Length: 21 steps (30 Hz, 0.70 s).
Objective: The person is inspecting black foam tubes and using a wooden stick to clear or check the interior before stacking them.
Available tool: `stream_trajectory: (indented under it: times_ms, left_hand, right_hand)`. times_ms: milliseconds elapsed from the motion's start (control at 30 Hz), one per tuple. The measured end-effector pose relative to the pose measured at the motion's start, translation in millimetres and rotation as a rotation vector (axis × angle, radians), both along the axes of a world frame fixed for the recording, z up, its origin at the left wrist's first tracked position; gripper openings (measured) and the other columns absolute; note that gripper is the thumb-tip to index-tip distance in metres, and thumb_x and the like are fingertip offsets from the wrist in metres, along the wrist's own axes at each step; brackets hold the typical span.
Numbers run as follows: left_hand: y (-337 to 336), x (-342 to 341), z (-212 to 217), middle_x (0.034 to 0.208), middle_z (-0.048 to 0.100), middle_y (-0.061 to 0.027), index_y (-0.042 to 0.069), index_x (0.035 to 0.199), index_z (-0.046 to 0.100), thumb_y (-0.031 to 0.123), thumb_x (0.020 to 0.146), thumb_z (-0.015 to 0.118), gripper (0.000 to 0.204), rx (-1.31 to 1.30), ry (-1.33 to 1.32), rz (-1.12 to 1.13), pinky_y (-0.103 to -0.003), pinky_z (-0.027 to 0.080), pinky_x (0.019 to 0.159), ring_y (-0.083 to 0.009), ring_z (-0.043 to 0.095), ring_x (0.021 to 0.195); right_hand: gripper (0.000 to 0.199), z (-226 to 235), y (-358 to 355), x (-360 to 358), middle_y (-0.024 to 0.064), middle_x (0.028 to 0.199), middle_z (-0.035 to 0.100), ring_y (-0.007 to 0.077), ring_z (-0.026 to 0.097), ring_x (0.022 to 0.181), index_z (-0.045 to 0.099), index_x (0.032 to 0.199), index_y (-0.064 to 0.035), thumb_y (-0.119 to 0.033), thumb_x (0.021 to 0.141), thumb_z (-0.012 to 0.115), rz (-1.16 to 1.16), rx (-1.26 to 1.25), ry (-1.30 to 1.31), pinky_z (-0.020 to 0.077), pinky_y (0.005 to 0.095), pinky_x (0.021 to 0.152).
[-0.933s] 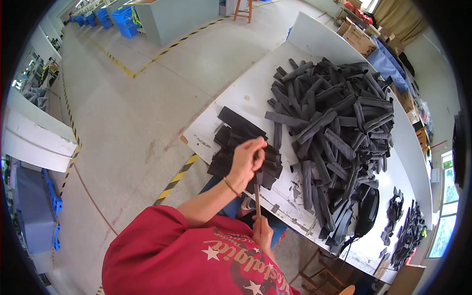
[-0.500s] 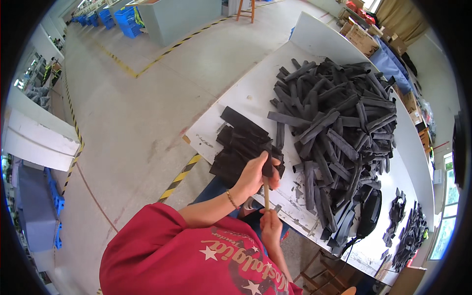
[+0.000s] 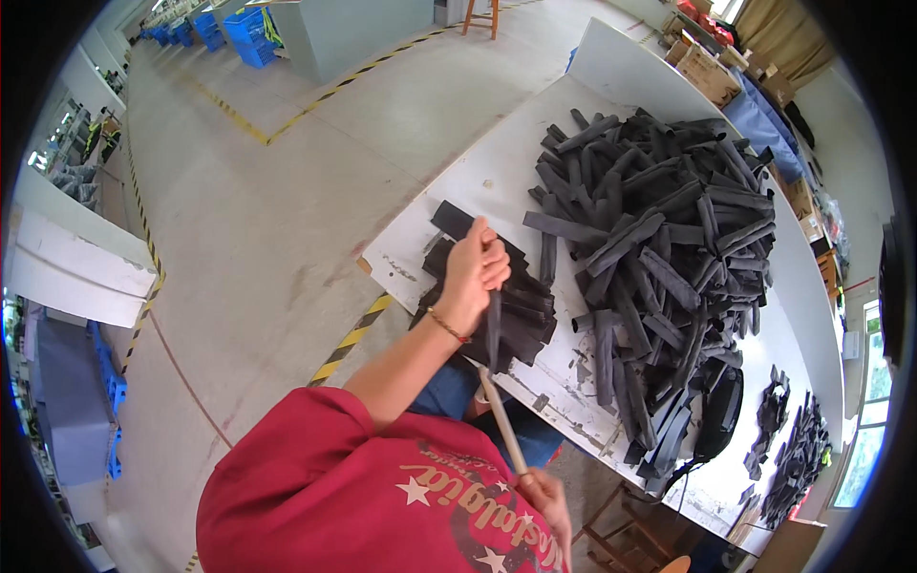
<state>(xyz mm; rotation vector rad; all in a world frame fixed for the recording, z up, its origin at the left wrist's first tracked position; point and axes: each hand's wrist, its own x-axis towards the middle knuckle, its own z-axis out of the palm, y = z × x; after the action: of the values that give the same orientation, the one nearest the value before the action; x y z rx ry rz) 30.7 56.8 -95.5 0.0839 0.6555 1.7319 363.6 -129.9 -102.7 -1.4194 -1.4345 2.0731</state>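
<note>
My left hand [image 3: 478, 272] is closed round the upper end of a black fabric tube [image 3: 494, 329], above a stack of flattened black fabric pieces [image 3: 527, 310]. The tube hangs from the fist, and its lower end meets or nearly meets the tip of a pale wooden stick [image 3: 503, 420]; I cannot tell whether the tip is inside it. Low in front of my red shirt, my right hand [image 3: 544, 494] grips the stick's other end. To the right lies a large heap of dark grey fabric tubes [image 3: 659, 229].
The white table [image 3: 497, 153] has a raised board [image 3: 650, 81] along its far right side. A black rounded object with a cord [image 3: 718, 415] and smaller black scraps [image 3: 802, 449] lie toward its right end. A wooden stool [image 3: 635, 540] stands below, and striped tape [image 3: 351, 339] marks the floor.
My left hand has risen and moved left with the black tube, its fingers now wrapped tighter. My right hand has dropped lower, and much more of the stick shows.
</note>
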Motion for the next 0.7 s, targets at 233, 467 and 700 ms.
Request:
stream_trajectory:
  times_ms: [233, 467, 700]
  left_hand:
    - [-13, 75, -19, 0.053, 0.037, 0.0017, 0.013, 0.073, 0.041, 0.033, 0.095, 0.048, 0.030, -0.223, -0.116, 0.125, -0.026, 0.023, 0.037, -0.0090, 0.030, 0.039]
    - [-33, 42, 0, 0.077, 0.059, -0.0042, 0.001, 0.098, 0.058, 0.030, 0.092, 0.059, 0.029, 0.045, 0.995, 0.006, -0.024, 0.046, 0.060, -0.0093, 0.057, 0.071]
    - [-80, 103, -17, 0.058, 0.048, 0.0002, 0.005, 0.082, 0.047, 0.020, 0.100, 0.041, 0.024, 0.120, 0.531, -0.824, -0.024, 0.035, 0.041, -0.0103, 0.044, 0.045]
  right_hand:
    - [0.029, 9, 96, -121, -0.0071, 0.060, 0.040, 0.0013, 0.036, 0.053, 0.056, 0.111, -0.0008, -0.008, 0.085, 0.065, -0.558, 0.713, 0.023, 0.0264, 0.0192, 0.049]
    - [0.026, 10, 148, -130, -0.0086, 0.059, 0.039, 0.0001, 0.032, 0.049, 0.046, 0.072, -0.0126, -0.008, 0.089, 0.065, -0.628, 0.388, 0.427, 0.0201, 0.0186, 0.043]
    - [0.019, 17, 176, -118, -0.0110, 0.063, 0.040, 0.0001, 0.031, 0.054, 0.054, 0.074, -0.0095, -0.011, 0.088, 0.067, -0.802, 0.901, 0.171, 0.0210, 0.0190, 0.047]
